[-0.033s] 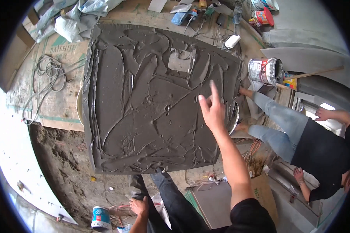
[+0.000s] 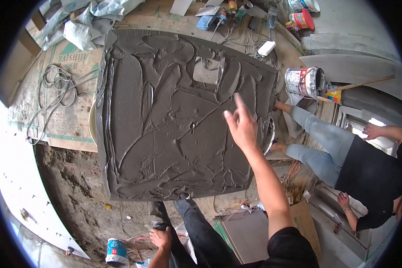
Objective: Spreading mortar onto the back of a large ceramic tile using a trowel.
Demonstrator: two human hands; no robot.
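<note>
Fig. — Right hand (image 2: 242,127) raised over a mortar-coated slab (image 2: 174,116), fingers spread, holding nothing.

Detail: The slab, a large near-square panel thick w/ wet grey mortar, lies flat on the floor atop cardboard sheets (image 2: 53,111); its slightly longer axis runs away from the person, top edge toward the clutter of tools. It sits directly beneath and to the left of the right hand — index finger pointing up-left across the surface, no contact certain. Left hand (image 2: 161,238) hangs low by the dark trouser leg, well apart from the slab; grip loose, apparently empty. A metal bucket (image 2: 304,81) stands beyond the slab's right edge; a second person (image 2: 366,165) crouches right.
</note>
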